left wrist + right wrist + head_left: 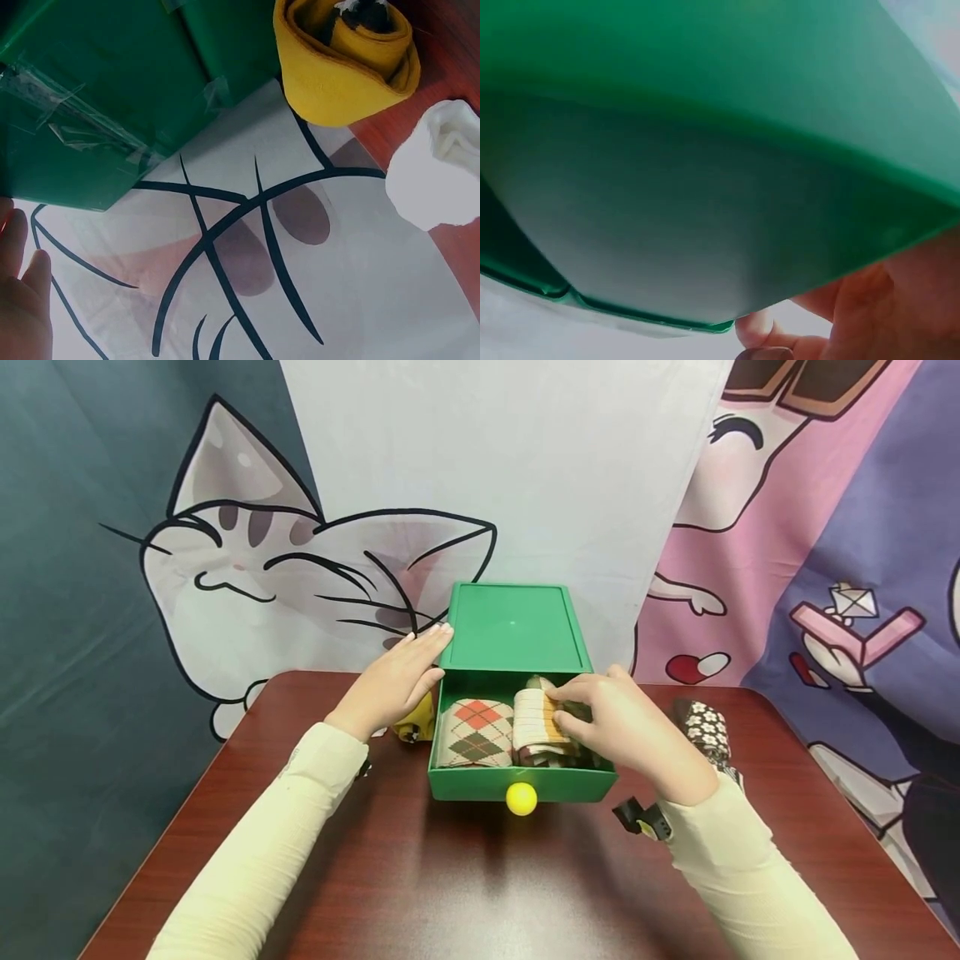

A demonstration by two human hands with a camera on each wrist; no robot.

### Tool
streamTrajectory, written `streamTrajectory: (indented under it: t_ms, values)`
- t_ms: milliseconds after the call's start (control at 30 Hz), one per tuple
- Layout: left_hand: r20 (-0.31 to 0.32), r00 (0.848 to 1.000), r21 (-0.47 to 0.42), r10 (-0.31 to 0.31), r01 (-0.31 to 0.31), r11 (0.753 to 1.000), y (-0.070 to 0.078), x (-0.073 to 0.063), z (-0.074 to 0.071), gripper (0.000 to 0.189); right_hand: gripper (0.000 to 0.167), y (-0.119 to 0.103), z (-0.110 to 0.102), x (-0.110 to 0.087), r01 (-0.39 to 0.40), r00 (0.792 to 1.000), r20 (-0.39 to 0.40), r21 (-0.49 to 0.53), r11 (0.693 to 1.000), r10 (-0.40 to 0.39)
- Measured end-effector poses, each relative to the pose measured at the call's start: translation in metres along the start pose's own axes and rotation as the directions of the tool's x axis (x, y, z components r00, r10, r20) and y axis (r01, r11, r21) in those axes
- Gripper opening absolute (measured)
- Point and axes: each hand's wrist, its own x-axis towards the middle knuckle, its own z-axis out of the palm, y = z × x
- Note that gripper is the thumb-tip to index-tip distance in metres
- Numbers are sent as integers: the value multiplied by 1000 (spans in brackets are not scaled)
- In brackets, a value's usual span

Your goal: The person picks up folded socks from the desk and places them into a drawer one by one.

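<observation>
A green box (517, 627) stands on the table with its front drawer (480, 785) pulled out by a yellow ball knob (521, 798). Inside lie an argyle sock bundle (476, 735) in beige, red and olive, and a striped sock bundle (534, 722) in white and mustard. My right hand (622, 718) reaches over the drawer's right side, bent fingers and thumb pinching the striped sock bundle. With fingers straight, my left hand (401, 677) rests against the box's left side. The drawer hides the right fingertips in the right wrist view.
Left of the box are a rolled yellow sock (345, 82) and a rolled white sock (435, 165). On the right of the table (495, 877) lies a dark flowered sock (705, 731). A cartoon-printed cloth (555, 468) hangs right behind the box.
</observation>
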Motion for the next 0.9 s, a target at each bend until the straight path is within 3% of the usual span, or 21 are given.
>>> streamTrajectory:
  t_ms: [200,367,467,600,700,900]
  values:
    - [-6,1000,-4,4,-4,1000,0,-1,1,57,28,1,-2,-1,23,999,-36,50,998,-21]
    - [-1,1000,-3,4,-4,1000,0,-1,1,57,21,-3,-7,-15,-21,989,-139,141,990,41]
    - [-3,1000,-8,5,-5,1000,0,0,1,57,17,-10,-10,-29,-4,963,-262,222,975,64]
    - [-1,1000,-7,5,-5,1000,1,0,1,57,20,-21,-11,-50,129,906,-423,301,945,11]
    - [1,1000,-4,1,-1,1000,0,0,2,57,27,-27,-9,-64,221,888,-457,333,917,-48]
    - [2,1000,-2,-7,7,1000,0,0,2,58,30,-39,4,-87,245,919,-384,388,888,-86]
